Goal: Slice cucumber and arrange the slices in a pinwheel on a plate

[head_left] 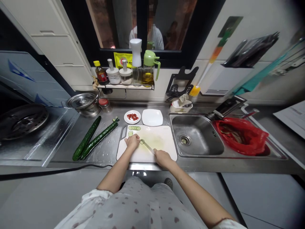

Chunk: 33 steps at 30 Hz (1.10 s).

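My right hand point(162, 157) is closed round the handle of a knife point(149, 147), its blade angled up and left over the white cutting board point(164, 140). At the blade's tip lies a thin round cucumber slice point(142, 142). Just left of that slice, my left hand point(132, 142) rests low on the board with its fingers curled together; whatever is in them is hidden. A row of cucumber slices point(134, 128) overlaps along the board's upper left, with more slices below it by my left hand. Pale green wetness marks the board's middle.
Two long cucumbers point(87, 138) lie on the steel counter at left. Behind the board stand a small plate point(125, 120) of chopped red pieces and a white square plate point(152, 117). The sink point(200, 151) is at right, with a red plastic bag point(243, 135) beyond it.
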### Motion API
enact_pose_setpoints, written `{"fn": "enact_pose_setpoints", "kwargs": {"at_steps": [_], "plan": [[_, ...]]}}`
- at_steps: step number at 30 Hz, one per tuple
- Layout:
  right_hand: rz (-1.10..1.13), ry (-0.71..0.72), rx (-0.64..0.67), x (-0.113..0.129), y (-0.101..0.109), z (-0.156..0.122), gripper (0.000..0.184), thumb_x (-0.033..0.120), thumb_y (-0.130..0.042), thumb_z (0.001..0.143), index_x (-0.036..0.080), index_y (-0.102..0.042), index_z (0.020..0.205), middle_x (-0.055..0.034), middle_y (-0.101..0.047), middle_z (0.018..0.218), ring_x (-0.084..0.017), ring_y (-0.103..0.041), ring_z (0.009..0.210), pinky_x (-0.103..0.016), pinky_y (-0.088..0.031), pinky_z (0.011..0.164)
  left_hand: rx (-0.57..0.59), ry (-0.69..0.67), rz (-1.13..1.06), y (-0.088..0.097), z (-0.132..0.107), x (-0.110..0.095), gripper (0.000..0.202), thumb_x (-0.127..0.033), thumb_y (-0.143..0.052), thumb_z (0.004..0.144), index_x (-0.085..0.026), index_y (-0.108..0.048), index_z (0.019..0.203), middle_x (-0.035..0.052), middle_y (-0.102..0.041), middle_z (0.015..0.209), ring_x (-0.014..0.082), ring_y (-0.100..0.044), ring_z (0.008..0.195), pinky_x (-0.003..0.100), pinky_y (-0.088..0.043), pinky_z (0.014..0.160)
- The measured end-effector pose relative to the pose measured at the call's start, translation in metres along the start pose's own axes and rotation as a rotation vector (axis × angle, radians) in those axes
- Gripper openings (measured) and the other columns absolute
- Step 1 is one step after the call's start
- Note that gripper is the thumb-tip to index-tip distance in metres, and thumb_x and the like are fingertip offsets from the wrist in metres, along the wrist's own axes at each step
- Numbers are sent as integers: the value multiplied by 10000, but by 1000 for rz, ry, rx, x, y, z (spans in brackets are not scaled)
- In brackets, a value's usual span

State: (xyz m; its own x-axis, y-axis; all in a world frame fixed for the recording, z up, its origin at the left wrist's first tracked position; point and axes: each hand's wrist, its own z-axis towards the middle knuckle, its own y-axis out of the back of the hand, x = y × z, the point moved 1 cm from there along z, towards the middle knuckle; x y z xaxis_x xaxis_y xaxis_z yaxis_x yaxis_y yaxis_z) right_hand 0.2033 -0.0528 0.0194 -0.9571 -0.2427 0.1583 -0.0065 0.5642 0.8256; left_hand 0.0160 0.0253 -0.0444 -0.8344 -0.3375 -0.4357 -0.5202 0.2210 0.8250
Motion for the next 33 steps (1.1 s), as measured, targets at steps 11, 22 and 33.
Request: {"fn": "enact_pose_setpoints", "kwargs": {"at_steps": [11,22,33], "plan": [[-53,17,17,-7,4,4,341,117,-385,877,154,-529,1184,-173,-674,1023,-244,-637,997,-324,-449,783,3,-6,-5,2,-2,-1,131,-323,-602,769,-280,-622,891,10,-709,920,232,-604,1010,405,-286,900],[-140,56,27,-14,16,10,339,129,-360,899,150,-541,1184,-174,-676,1028,-253,-641,1000,-325,-450,774,0,-3,-12,1,-1,1,126,-320,-603,769,-285,-624,888,-3,-701,925,232,-598,1022,398,-294,895],[-85,59,-2,-38,6,-10,259,200,-386,913,174,-568,1096,-149,-679,1005,-240,-636,953,-295,-402,744,2,-31,3,4,-8,-3,129,-268,-537,807,-278,-625,900,9,-703,967,237,-585,1026,404,-292,891]]}}
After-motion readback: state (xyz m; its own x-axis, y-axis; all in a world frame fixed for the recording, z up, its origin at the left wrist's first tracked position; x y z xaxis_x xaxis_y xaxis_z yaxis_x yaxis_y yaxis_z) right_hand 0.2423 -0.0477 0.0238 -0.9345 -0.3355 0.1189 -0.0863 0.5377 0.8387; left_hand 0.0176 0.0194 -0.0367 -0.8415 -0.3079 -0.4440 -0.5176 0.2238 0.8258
